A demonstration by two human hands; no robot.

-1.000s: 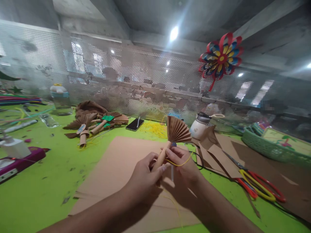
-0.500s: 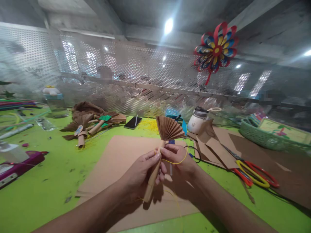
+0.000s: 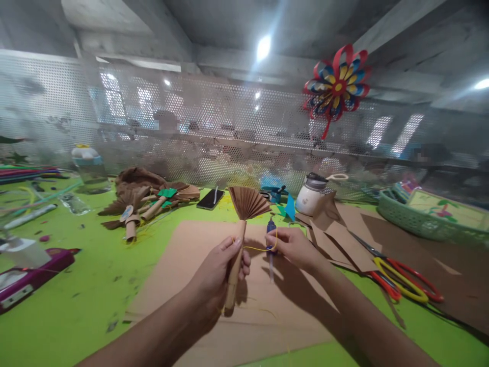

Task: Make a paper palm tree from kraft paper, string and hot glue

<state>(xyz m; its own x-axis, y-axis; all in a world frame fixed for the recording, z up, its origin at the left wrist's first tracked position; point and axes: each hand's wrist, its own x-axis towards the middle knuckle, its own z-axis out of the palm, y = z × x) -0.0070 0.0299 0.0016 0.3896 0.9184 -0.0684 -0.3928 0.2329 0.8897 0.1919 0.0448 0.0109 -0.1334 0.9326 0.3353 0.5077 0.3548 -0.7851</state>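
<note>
My left hand (image 3: 225,265) is wrapped round a rolled brown paper tube (image 3: 232,290), held at a slant over the table. A pleated brown paper fan (image 3: 250,202) spreads from the tube's upper end. Yellow string (image 3: 255,248) runs from the tube to my right hand (image 3: 292,245), whose fingers pinch it. Just beyond those fingertips is a blue glue gun (image 3: 271,227) with a clear stick; whether the fingers touch it I cannot tell. Beneath both hands lies a sheet of brown cardboard (image 3: 183,260).
Scissors (image 3: 401,278) with red and yellow handles and cut cardboard lie right, near a green basket (image 3: 401,219). A white jar (image 3: 311,196) and a phone (image 3: 210,199) stand behind. Finished-looking paper figures (image 3: 130,214) and a purple power strip (image 3: 42,272) are left.
My right hand has come away from the tube to the right, drawing the yellow string out between the hands. The tube and fan in my left hand have shifted left.
</note>
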